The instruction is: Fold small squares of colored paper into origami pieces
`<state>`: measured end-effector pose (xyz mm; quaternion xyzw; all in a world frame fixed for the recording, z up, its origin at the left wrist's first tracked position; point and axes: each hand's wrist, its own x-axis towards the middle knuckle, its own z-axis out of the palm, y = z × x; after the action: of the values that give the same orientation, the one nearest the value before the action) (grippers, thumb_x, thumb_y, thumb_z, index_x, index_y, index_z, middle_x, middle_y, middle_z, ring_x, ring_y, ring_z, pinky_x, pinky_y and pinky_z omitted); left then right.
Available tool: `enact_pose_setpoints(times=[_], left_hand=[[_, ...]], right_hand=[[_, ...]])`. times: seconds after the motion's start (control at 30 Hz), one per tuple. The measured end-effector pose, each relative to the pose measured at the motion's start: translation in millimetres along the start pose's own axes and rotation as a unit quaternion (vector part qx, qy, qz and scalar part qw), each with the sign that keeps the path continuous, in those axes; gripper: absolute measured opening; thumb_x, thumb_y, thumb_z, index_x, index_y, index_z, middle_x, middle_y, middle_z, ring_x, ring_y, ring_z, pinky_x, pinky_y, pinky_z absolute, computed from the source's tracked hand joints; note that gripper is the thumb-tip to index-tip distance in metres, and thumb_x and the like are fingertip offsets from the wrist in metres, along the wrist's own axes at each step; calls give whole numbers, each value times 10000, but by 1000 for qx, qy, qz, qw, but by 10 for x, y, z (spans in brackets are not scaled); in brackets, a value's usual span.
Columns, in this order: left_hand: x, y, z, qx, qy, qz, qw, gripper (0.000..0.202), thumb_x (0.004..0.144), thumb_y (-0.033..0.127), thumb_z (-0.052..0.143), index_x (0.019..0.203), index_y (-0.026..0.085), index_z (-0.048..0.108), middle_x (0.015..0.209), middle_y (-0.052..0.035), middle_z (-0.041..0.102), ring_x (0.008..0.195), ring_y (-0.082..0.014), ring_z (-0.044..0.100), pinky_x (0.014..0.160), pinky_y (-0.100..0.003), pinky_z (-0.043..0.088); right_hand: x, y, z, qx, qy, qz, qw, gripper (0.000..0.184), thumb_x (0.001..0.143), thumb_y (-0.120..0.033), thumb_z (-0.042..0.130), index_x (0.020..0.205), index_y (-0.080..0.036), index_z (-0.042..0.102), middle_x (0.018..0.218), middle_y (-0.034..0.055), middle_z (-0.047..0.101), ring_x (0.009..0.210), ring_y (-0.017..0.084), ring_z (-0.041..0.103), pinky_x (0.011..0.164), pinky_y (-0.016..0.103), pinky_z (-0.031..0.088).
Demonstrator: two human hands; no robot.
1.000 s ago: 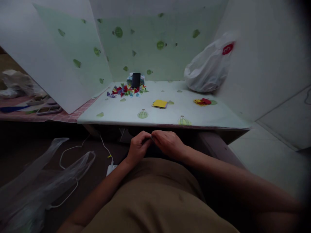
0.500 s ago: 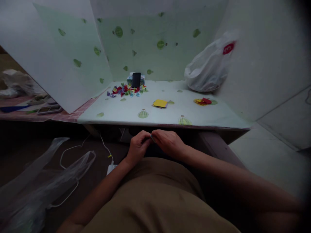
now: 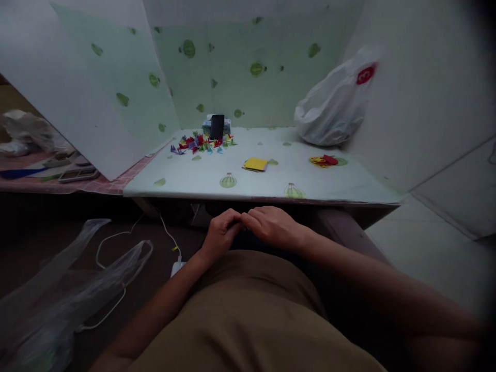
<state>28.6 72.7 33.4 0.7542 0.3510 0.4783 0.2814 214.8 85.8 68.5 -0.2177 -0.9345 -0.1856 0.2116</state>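
Since the earlier pictures the right hand (image 3: 273,227) has flattened a little: its fingers now lie stretched out toward the left rather than curled down over the pinch, while the left hand (image 3: 222,232) has hardly shifted. Both hands sit together in the dim space just below the near edge of the table (image 3: 186,181), above the lap.

The left hand is curled closed, its fingertips meeting those of the right. The right hand is half open, fingers extended, their tips pressed against the left's. Whatever small piece they work between them is hidden in the shadow where the fingertips touch; I cannot tell its shape or which way its long axis runs. It lies at the very junction of the two hands, so neither is nearer than the other.

Ahead of the hands, up on the table, a stack of yellow paper squares (image 3: 254,165) lies almost straight beyond the fingertips, slightly toward the right hand's side. Farther off and to the left of it is a scatter of small coloured folded pieces (image 3: 199,143) with a dark phone (image 3: 216,127) propped upright behind them. Beyond the right hand, a small pile of red and yellow pieces (image 3: 323,161) lies near a white plastic bag (image 3: 333,108). Down to the left of the left hand, a white cable (image 3: 116,243) and a clear plastic bag (image 3: 89,279) lie on the floor.
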Motion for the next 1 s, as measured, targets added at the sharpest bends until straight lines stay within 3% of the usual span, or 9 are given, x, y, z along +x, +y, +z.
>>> enact_pose_setpoints(times=[0.13,0.33,0.6,0.8,1.0], left_hand=[[6,13,0,2,-7,-9,1000,96,879,179,583,804,182,642,749,-6,615,707,-136,566,679,-258,445],[-7,-18,4,-32,6,-45,998,93,876,205,595,816,181,661,772,-19,636,733,-149,583,700,-272,453],[-7,-49,2,-212,60,-141,965,120,819,286,672,845,171,652,815,-12,654,647,-126,603,624,-264,520],[-12,-93,-30,-272,96,-156,945,190,795,324,713,888,168,657,939,-39,681,579,-93,605,577,-260,550],[-14,-43,-51,-225,107,-138,959,152,801,289,700,858,159,646,871,-24,674,619,-107,634,602,-256,552]], right_hand=[[-5,10,4,7,1,-8,1000,246,970,-111,392,853,-122,607,670,46,581,565,139,463,526,291,273],[-3,7,27,5,78,8,997,277,970,-126,395,756,-149,570,618,17,521,547,131,408,515,300,256],[-50,43,47,31,147,26,988,239,955,-153,421,810,-157,611,628,6,521,542,112,404,510,277,276],[-84,72,77,10,134,31,990,274,956,-163,408,814,-175,643,649,8,565,542,108,426,514,260,303],[-75,98,96,1,119,38,992,273,961,-171,404,850,-166,653,617,0,534,533,110,406,509,263,276]])
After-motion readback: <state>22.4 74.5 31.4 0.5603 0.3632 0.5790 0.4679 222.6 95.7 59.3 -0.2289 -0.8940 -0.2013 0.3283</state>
